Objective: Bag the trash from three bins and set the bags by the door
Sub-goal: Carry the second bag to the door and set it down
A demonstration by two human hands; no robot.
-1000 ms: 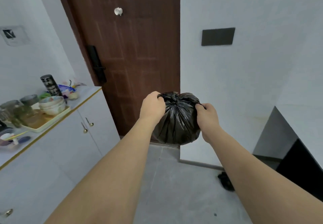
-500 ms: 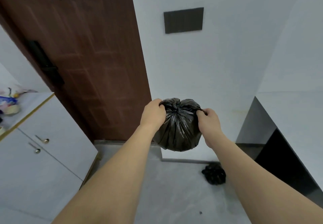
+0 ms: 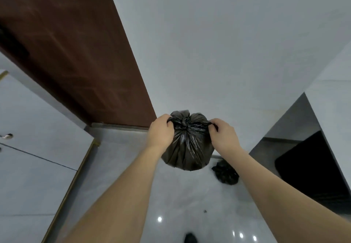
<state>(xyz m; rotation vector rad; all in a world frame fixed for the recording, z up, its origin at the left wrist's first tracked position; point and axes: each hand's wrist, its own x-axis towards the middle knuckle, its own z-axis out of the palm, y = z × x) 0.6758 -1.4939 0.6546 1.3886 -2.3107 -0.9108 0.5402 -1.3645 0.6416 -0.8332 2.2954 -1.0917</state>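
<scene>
We hold the tied black bag [image 3: 187,148] in the air, our left hand [image 3: 160,133] and right hand [image 3: 222,135] each pinching a knot tail at its top. The bag hangs upright between them. The bag on the floor [image 3: 226,173] lies at four o'clock, nearer our right hand; the door [image 3: 76,53] stands at ten o'clock.

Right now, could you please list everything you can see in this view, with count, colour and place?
held trash bag: one, black, knotted at the top, in the air in front of the wall.
second trash bag: one, black, on the floor by the wall, right of the door.
door: one, dark brown, upper left.
cabinet: one, white with gold trim, left.
wall: white, centre.
floor: light grey, glossy.
dark panel: one, black, far right.
left hand: one, grips the held bag's top.
right hand: one, pinches the held bag's top.
</scene>
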